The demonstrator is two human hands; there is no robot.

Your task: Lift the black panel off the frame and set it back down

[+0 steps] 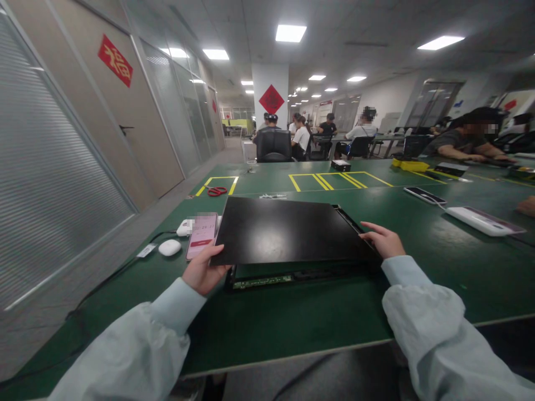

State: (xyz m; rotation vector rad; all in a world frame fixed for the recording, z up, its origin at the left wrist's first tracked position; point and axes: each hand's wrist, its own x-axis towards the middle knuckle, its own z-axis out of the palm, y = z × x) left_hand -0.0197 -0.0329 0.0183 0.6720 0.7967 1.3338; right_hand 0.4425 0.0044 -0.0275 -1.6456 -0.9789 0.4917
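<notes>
A thin dark screen panel [288, 228] is tilted over a black frame [309, 275] on the green table. Along the frame's near edge shows a strip of green circuit board [263, 282]. My left hand [204, 270] grips the panel's near left corner, thumb on top and fingers below. At the right edge, my right hand [384, 240] pinches the panel's side with the thumb, while its index finger is stretched out above the frame. The panel hides most of the frame's inside.
Left of the panel lie a phone [202, 236], a white rounded case [169, 248] and a cable. Red-handled scissors [217, 191] are farther back. To the right are a white device [480, 221] and another phone [424, 195]. A co-worker [468, 139] leans over the table at right.
</notes>
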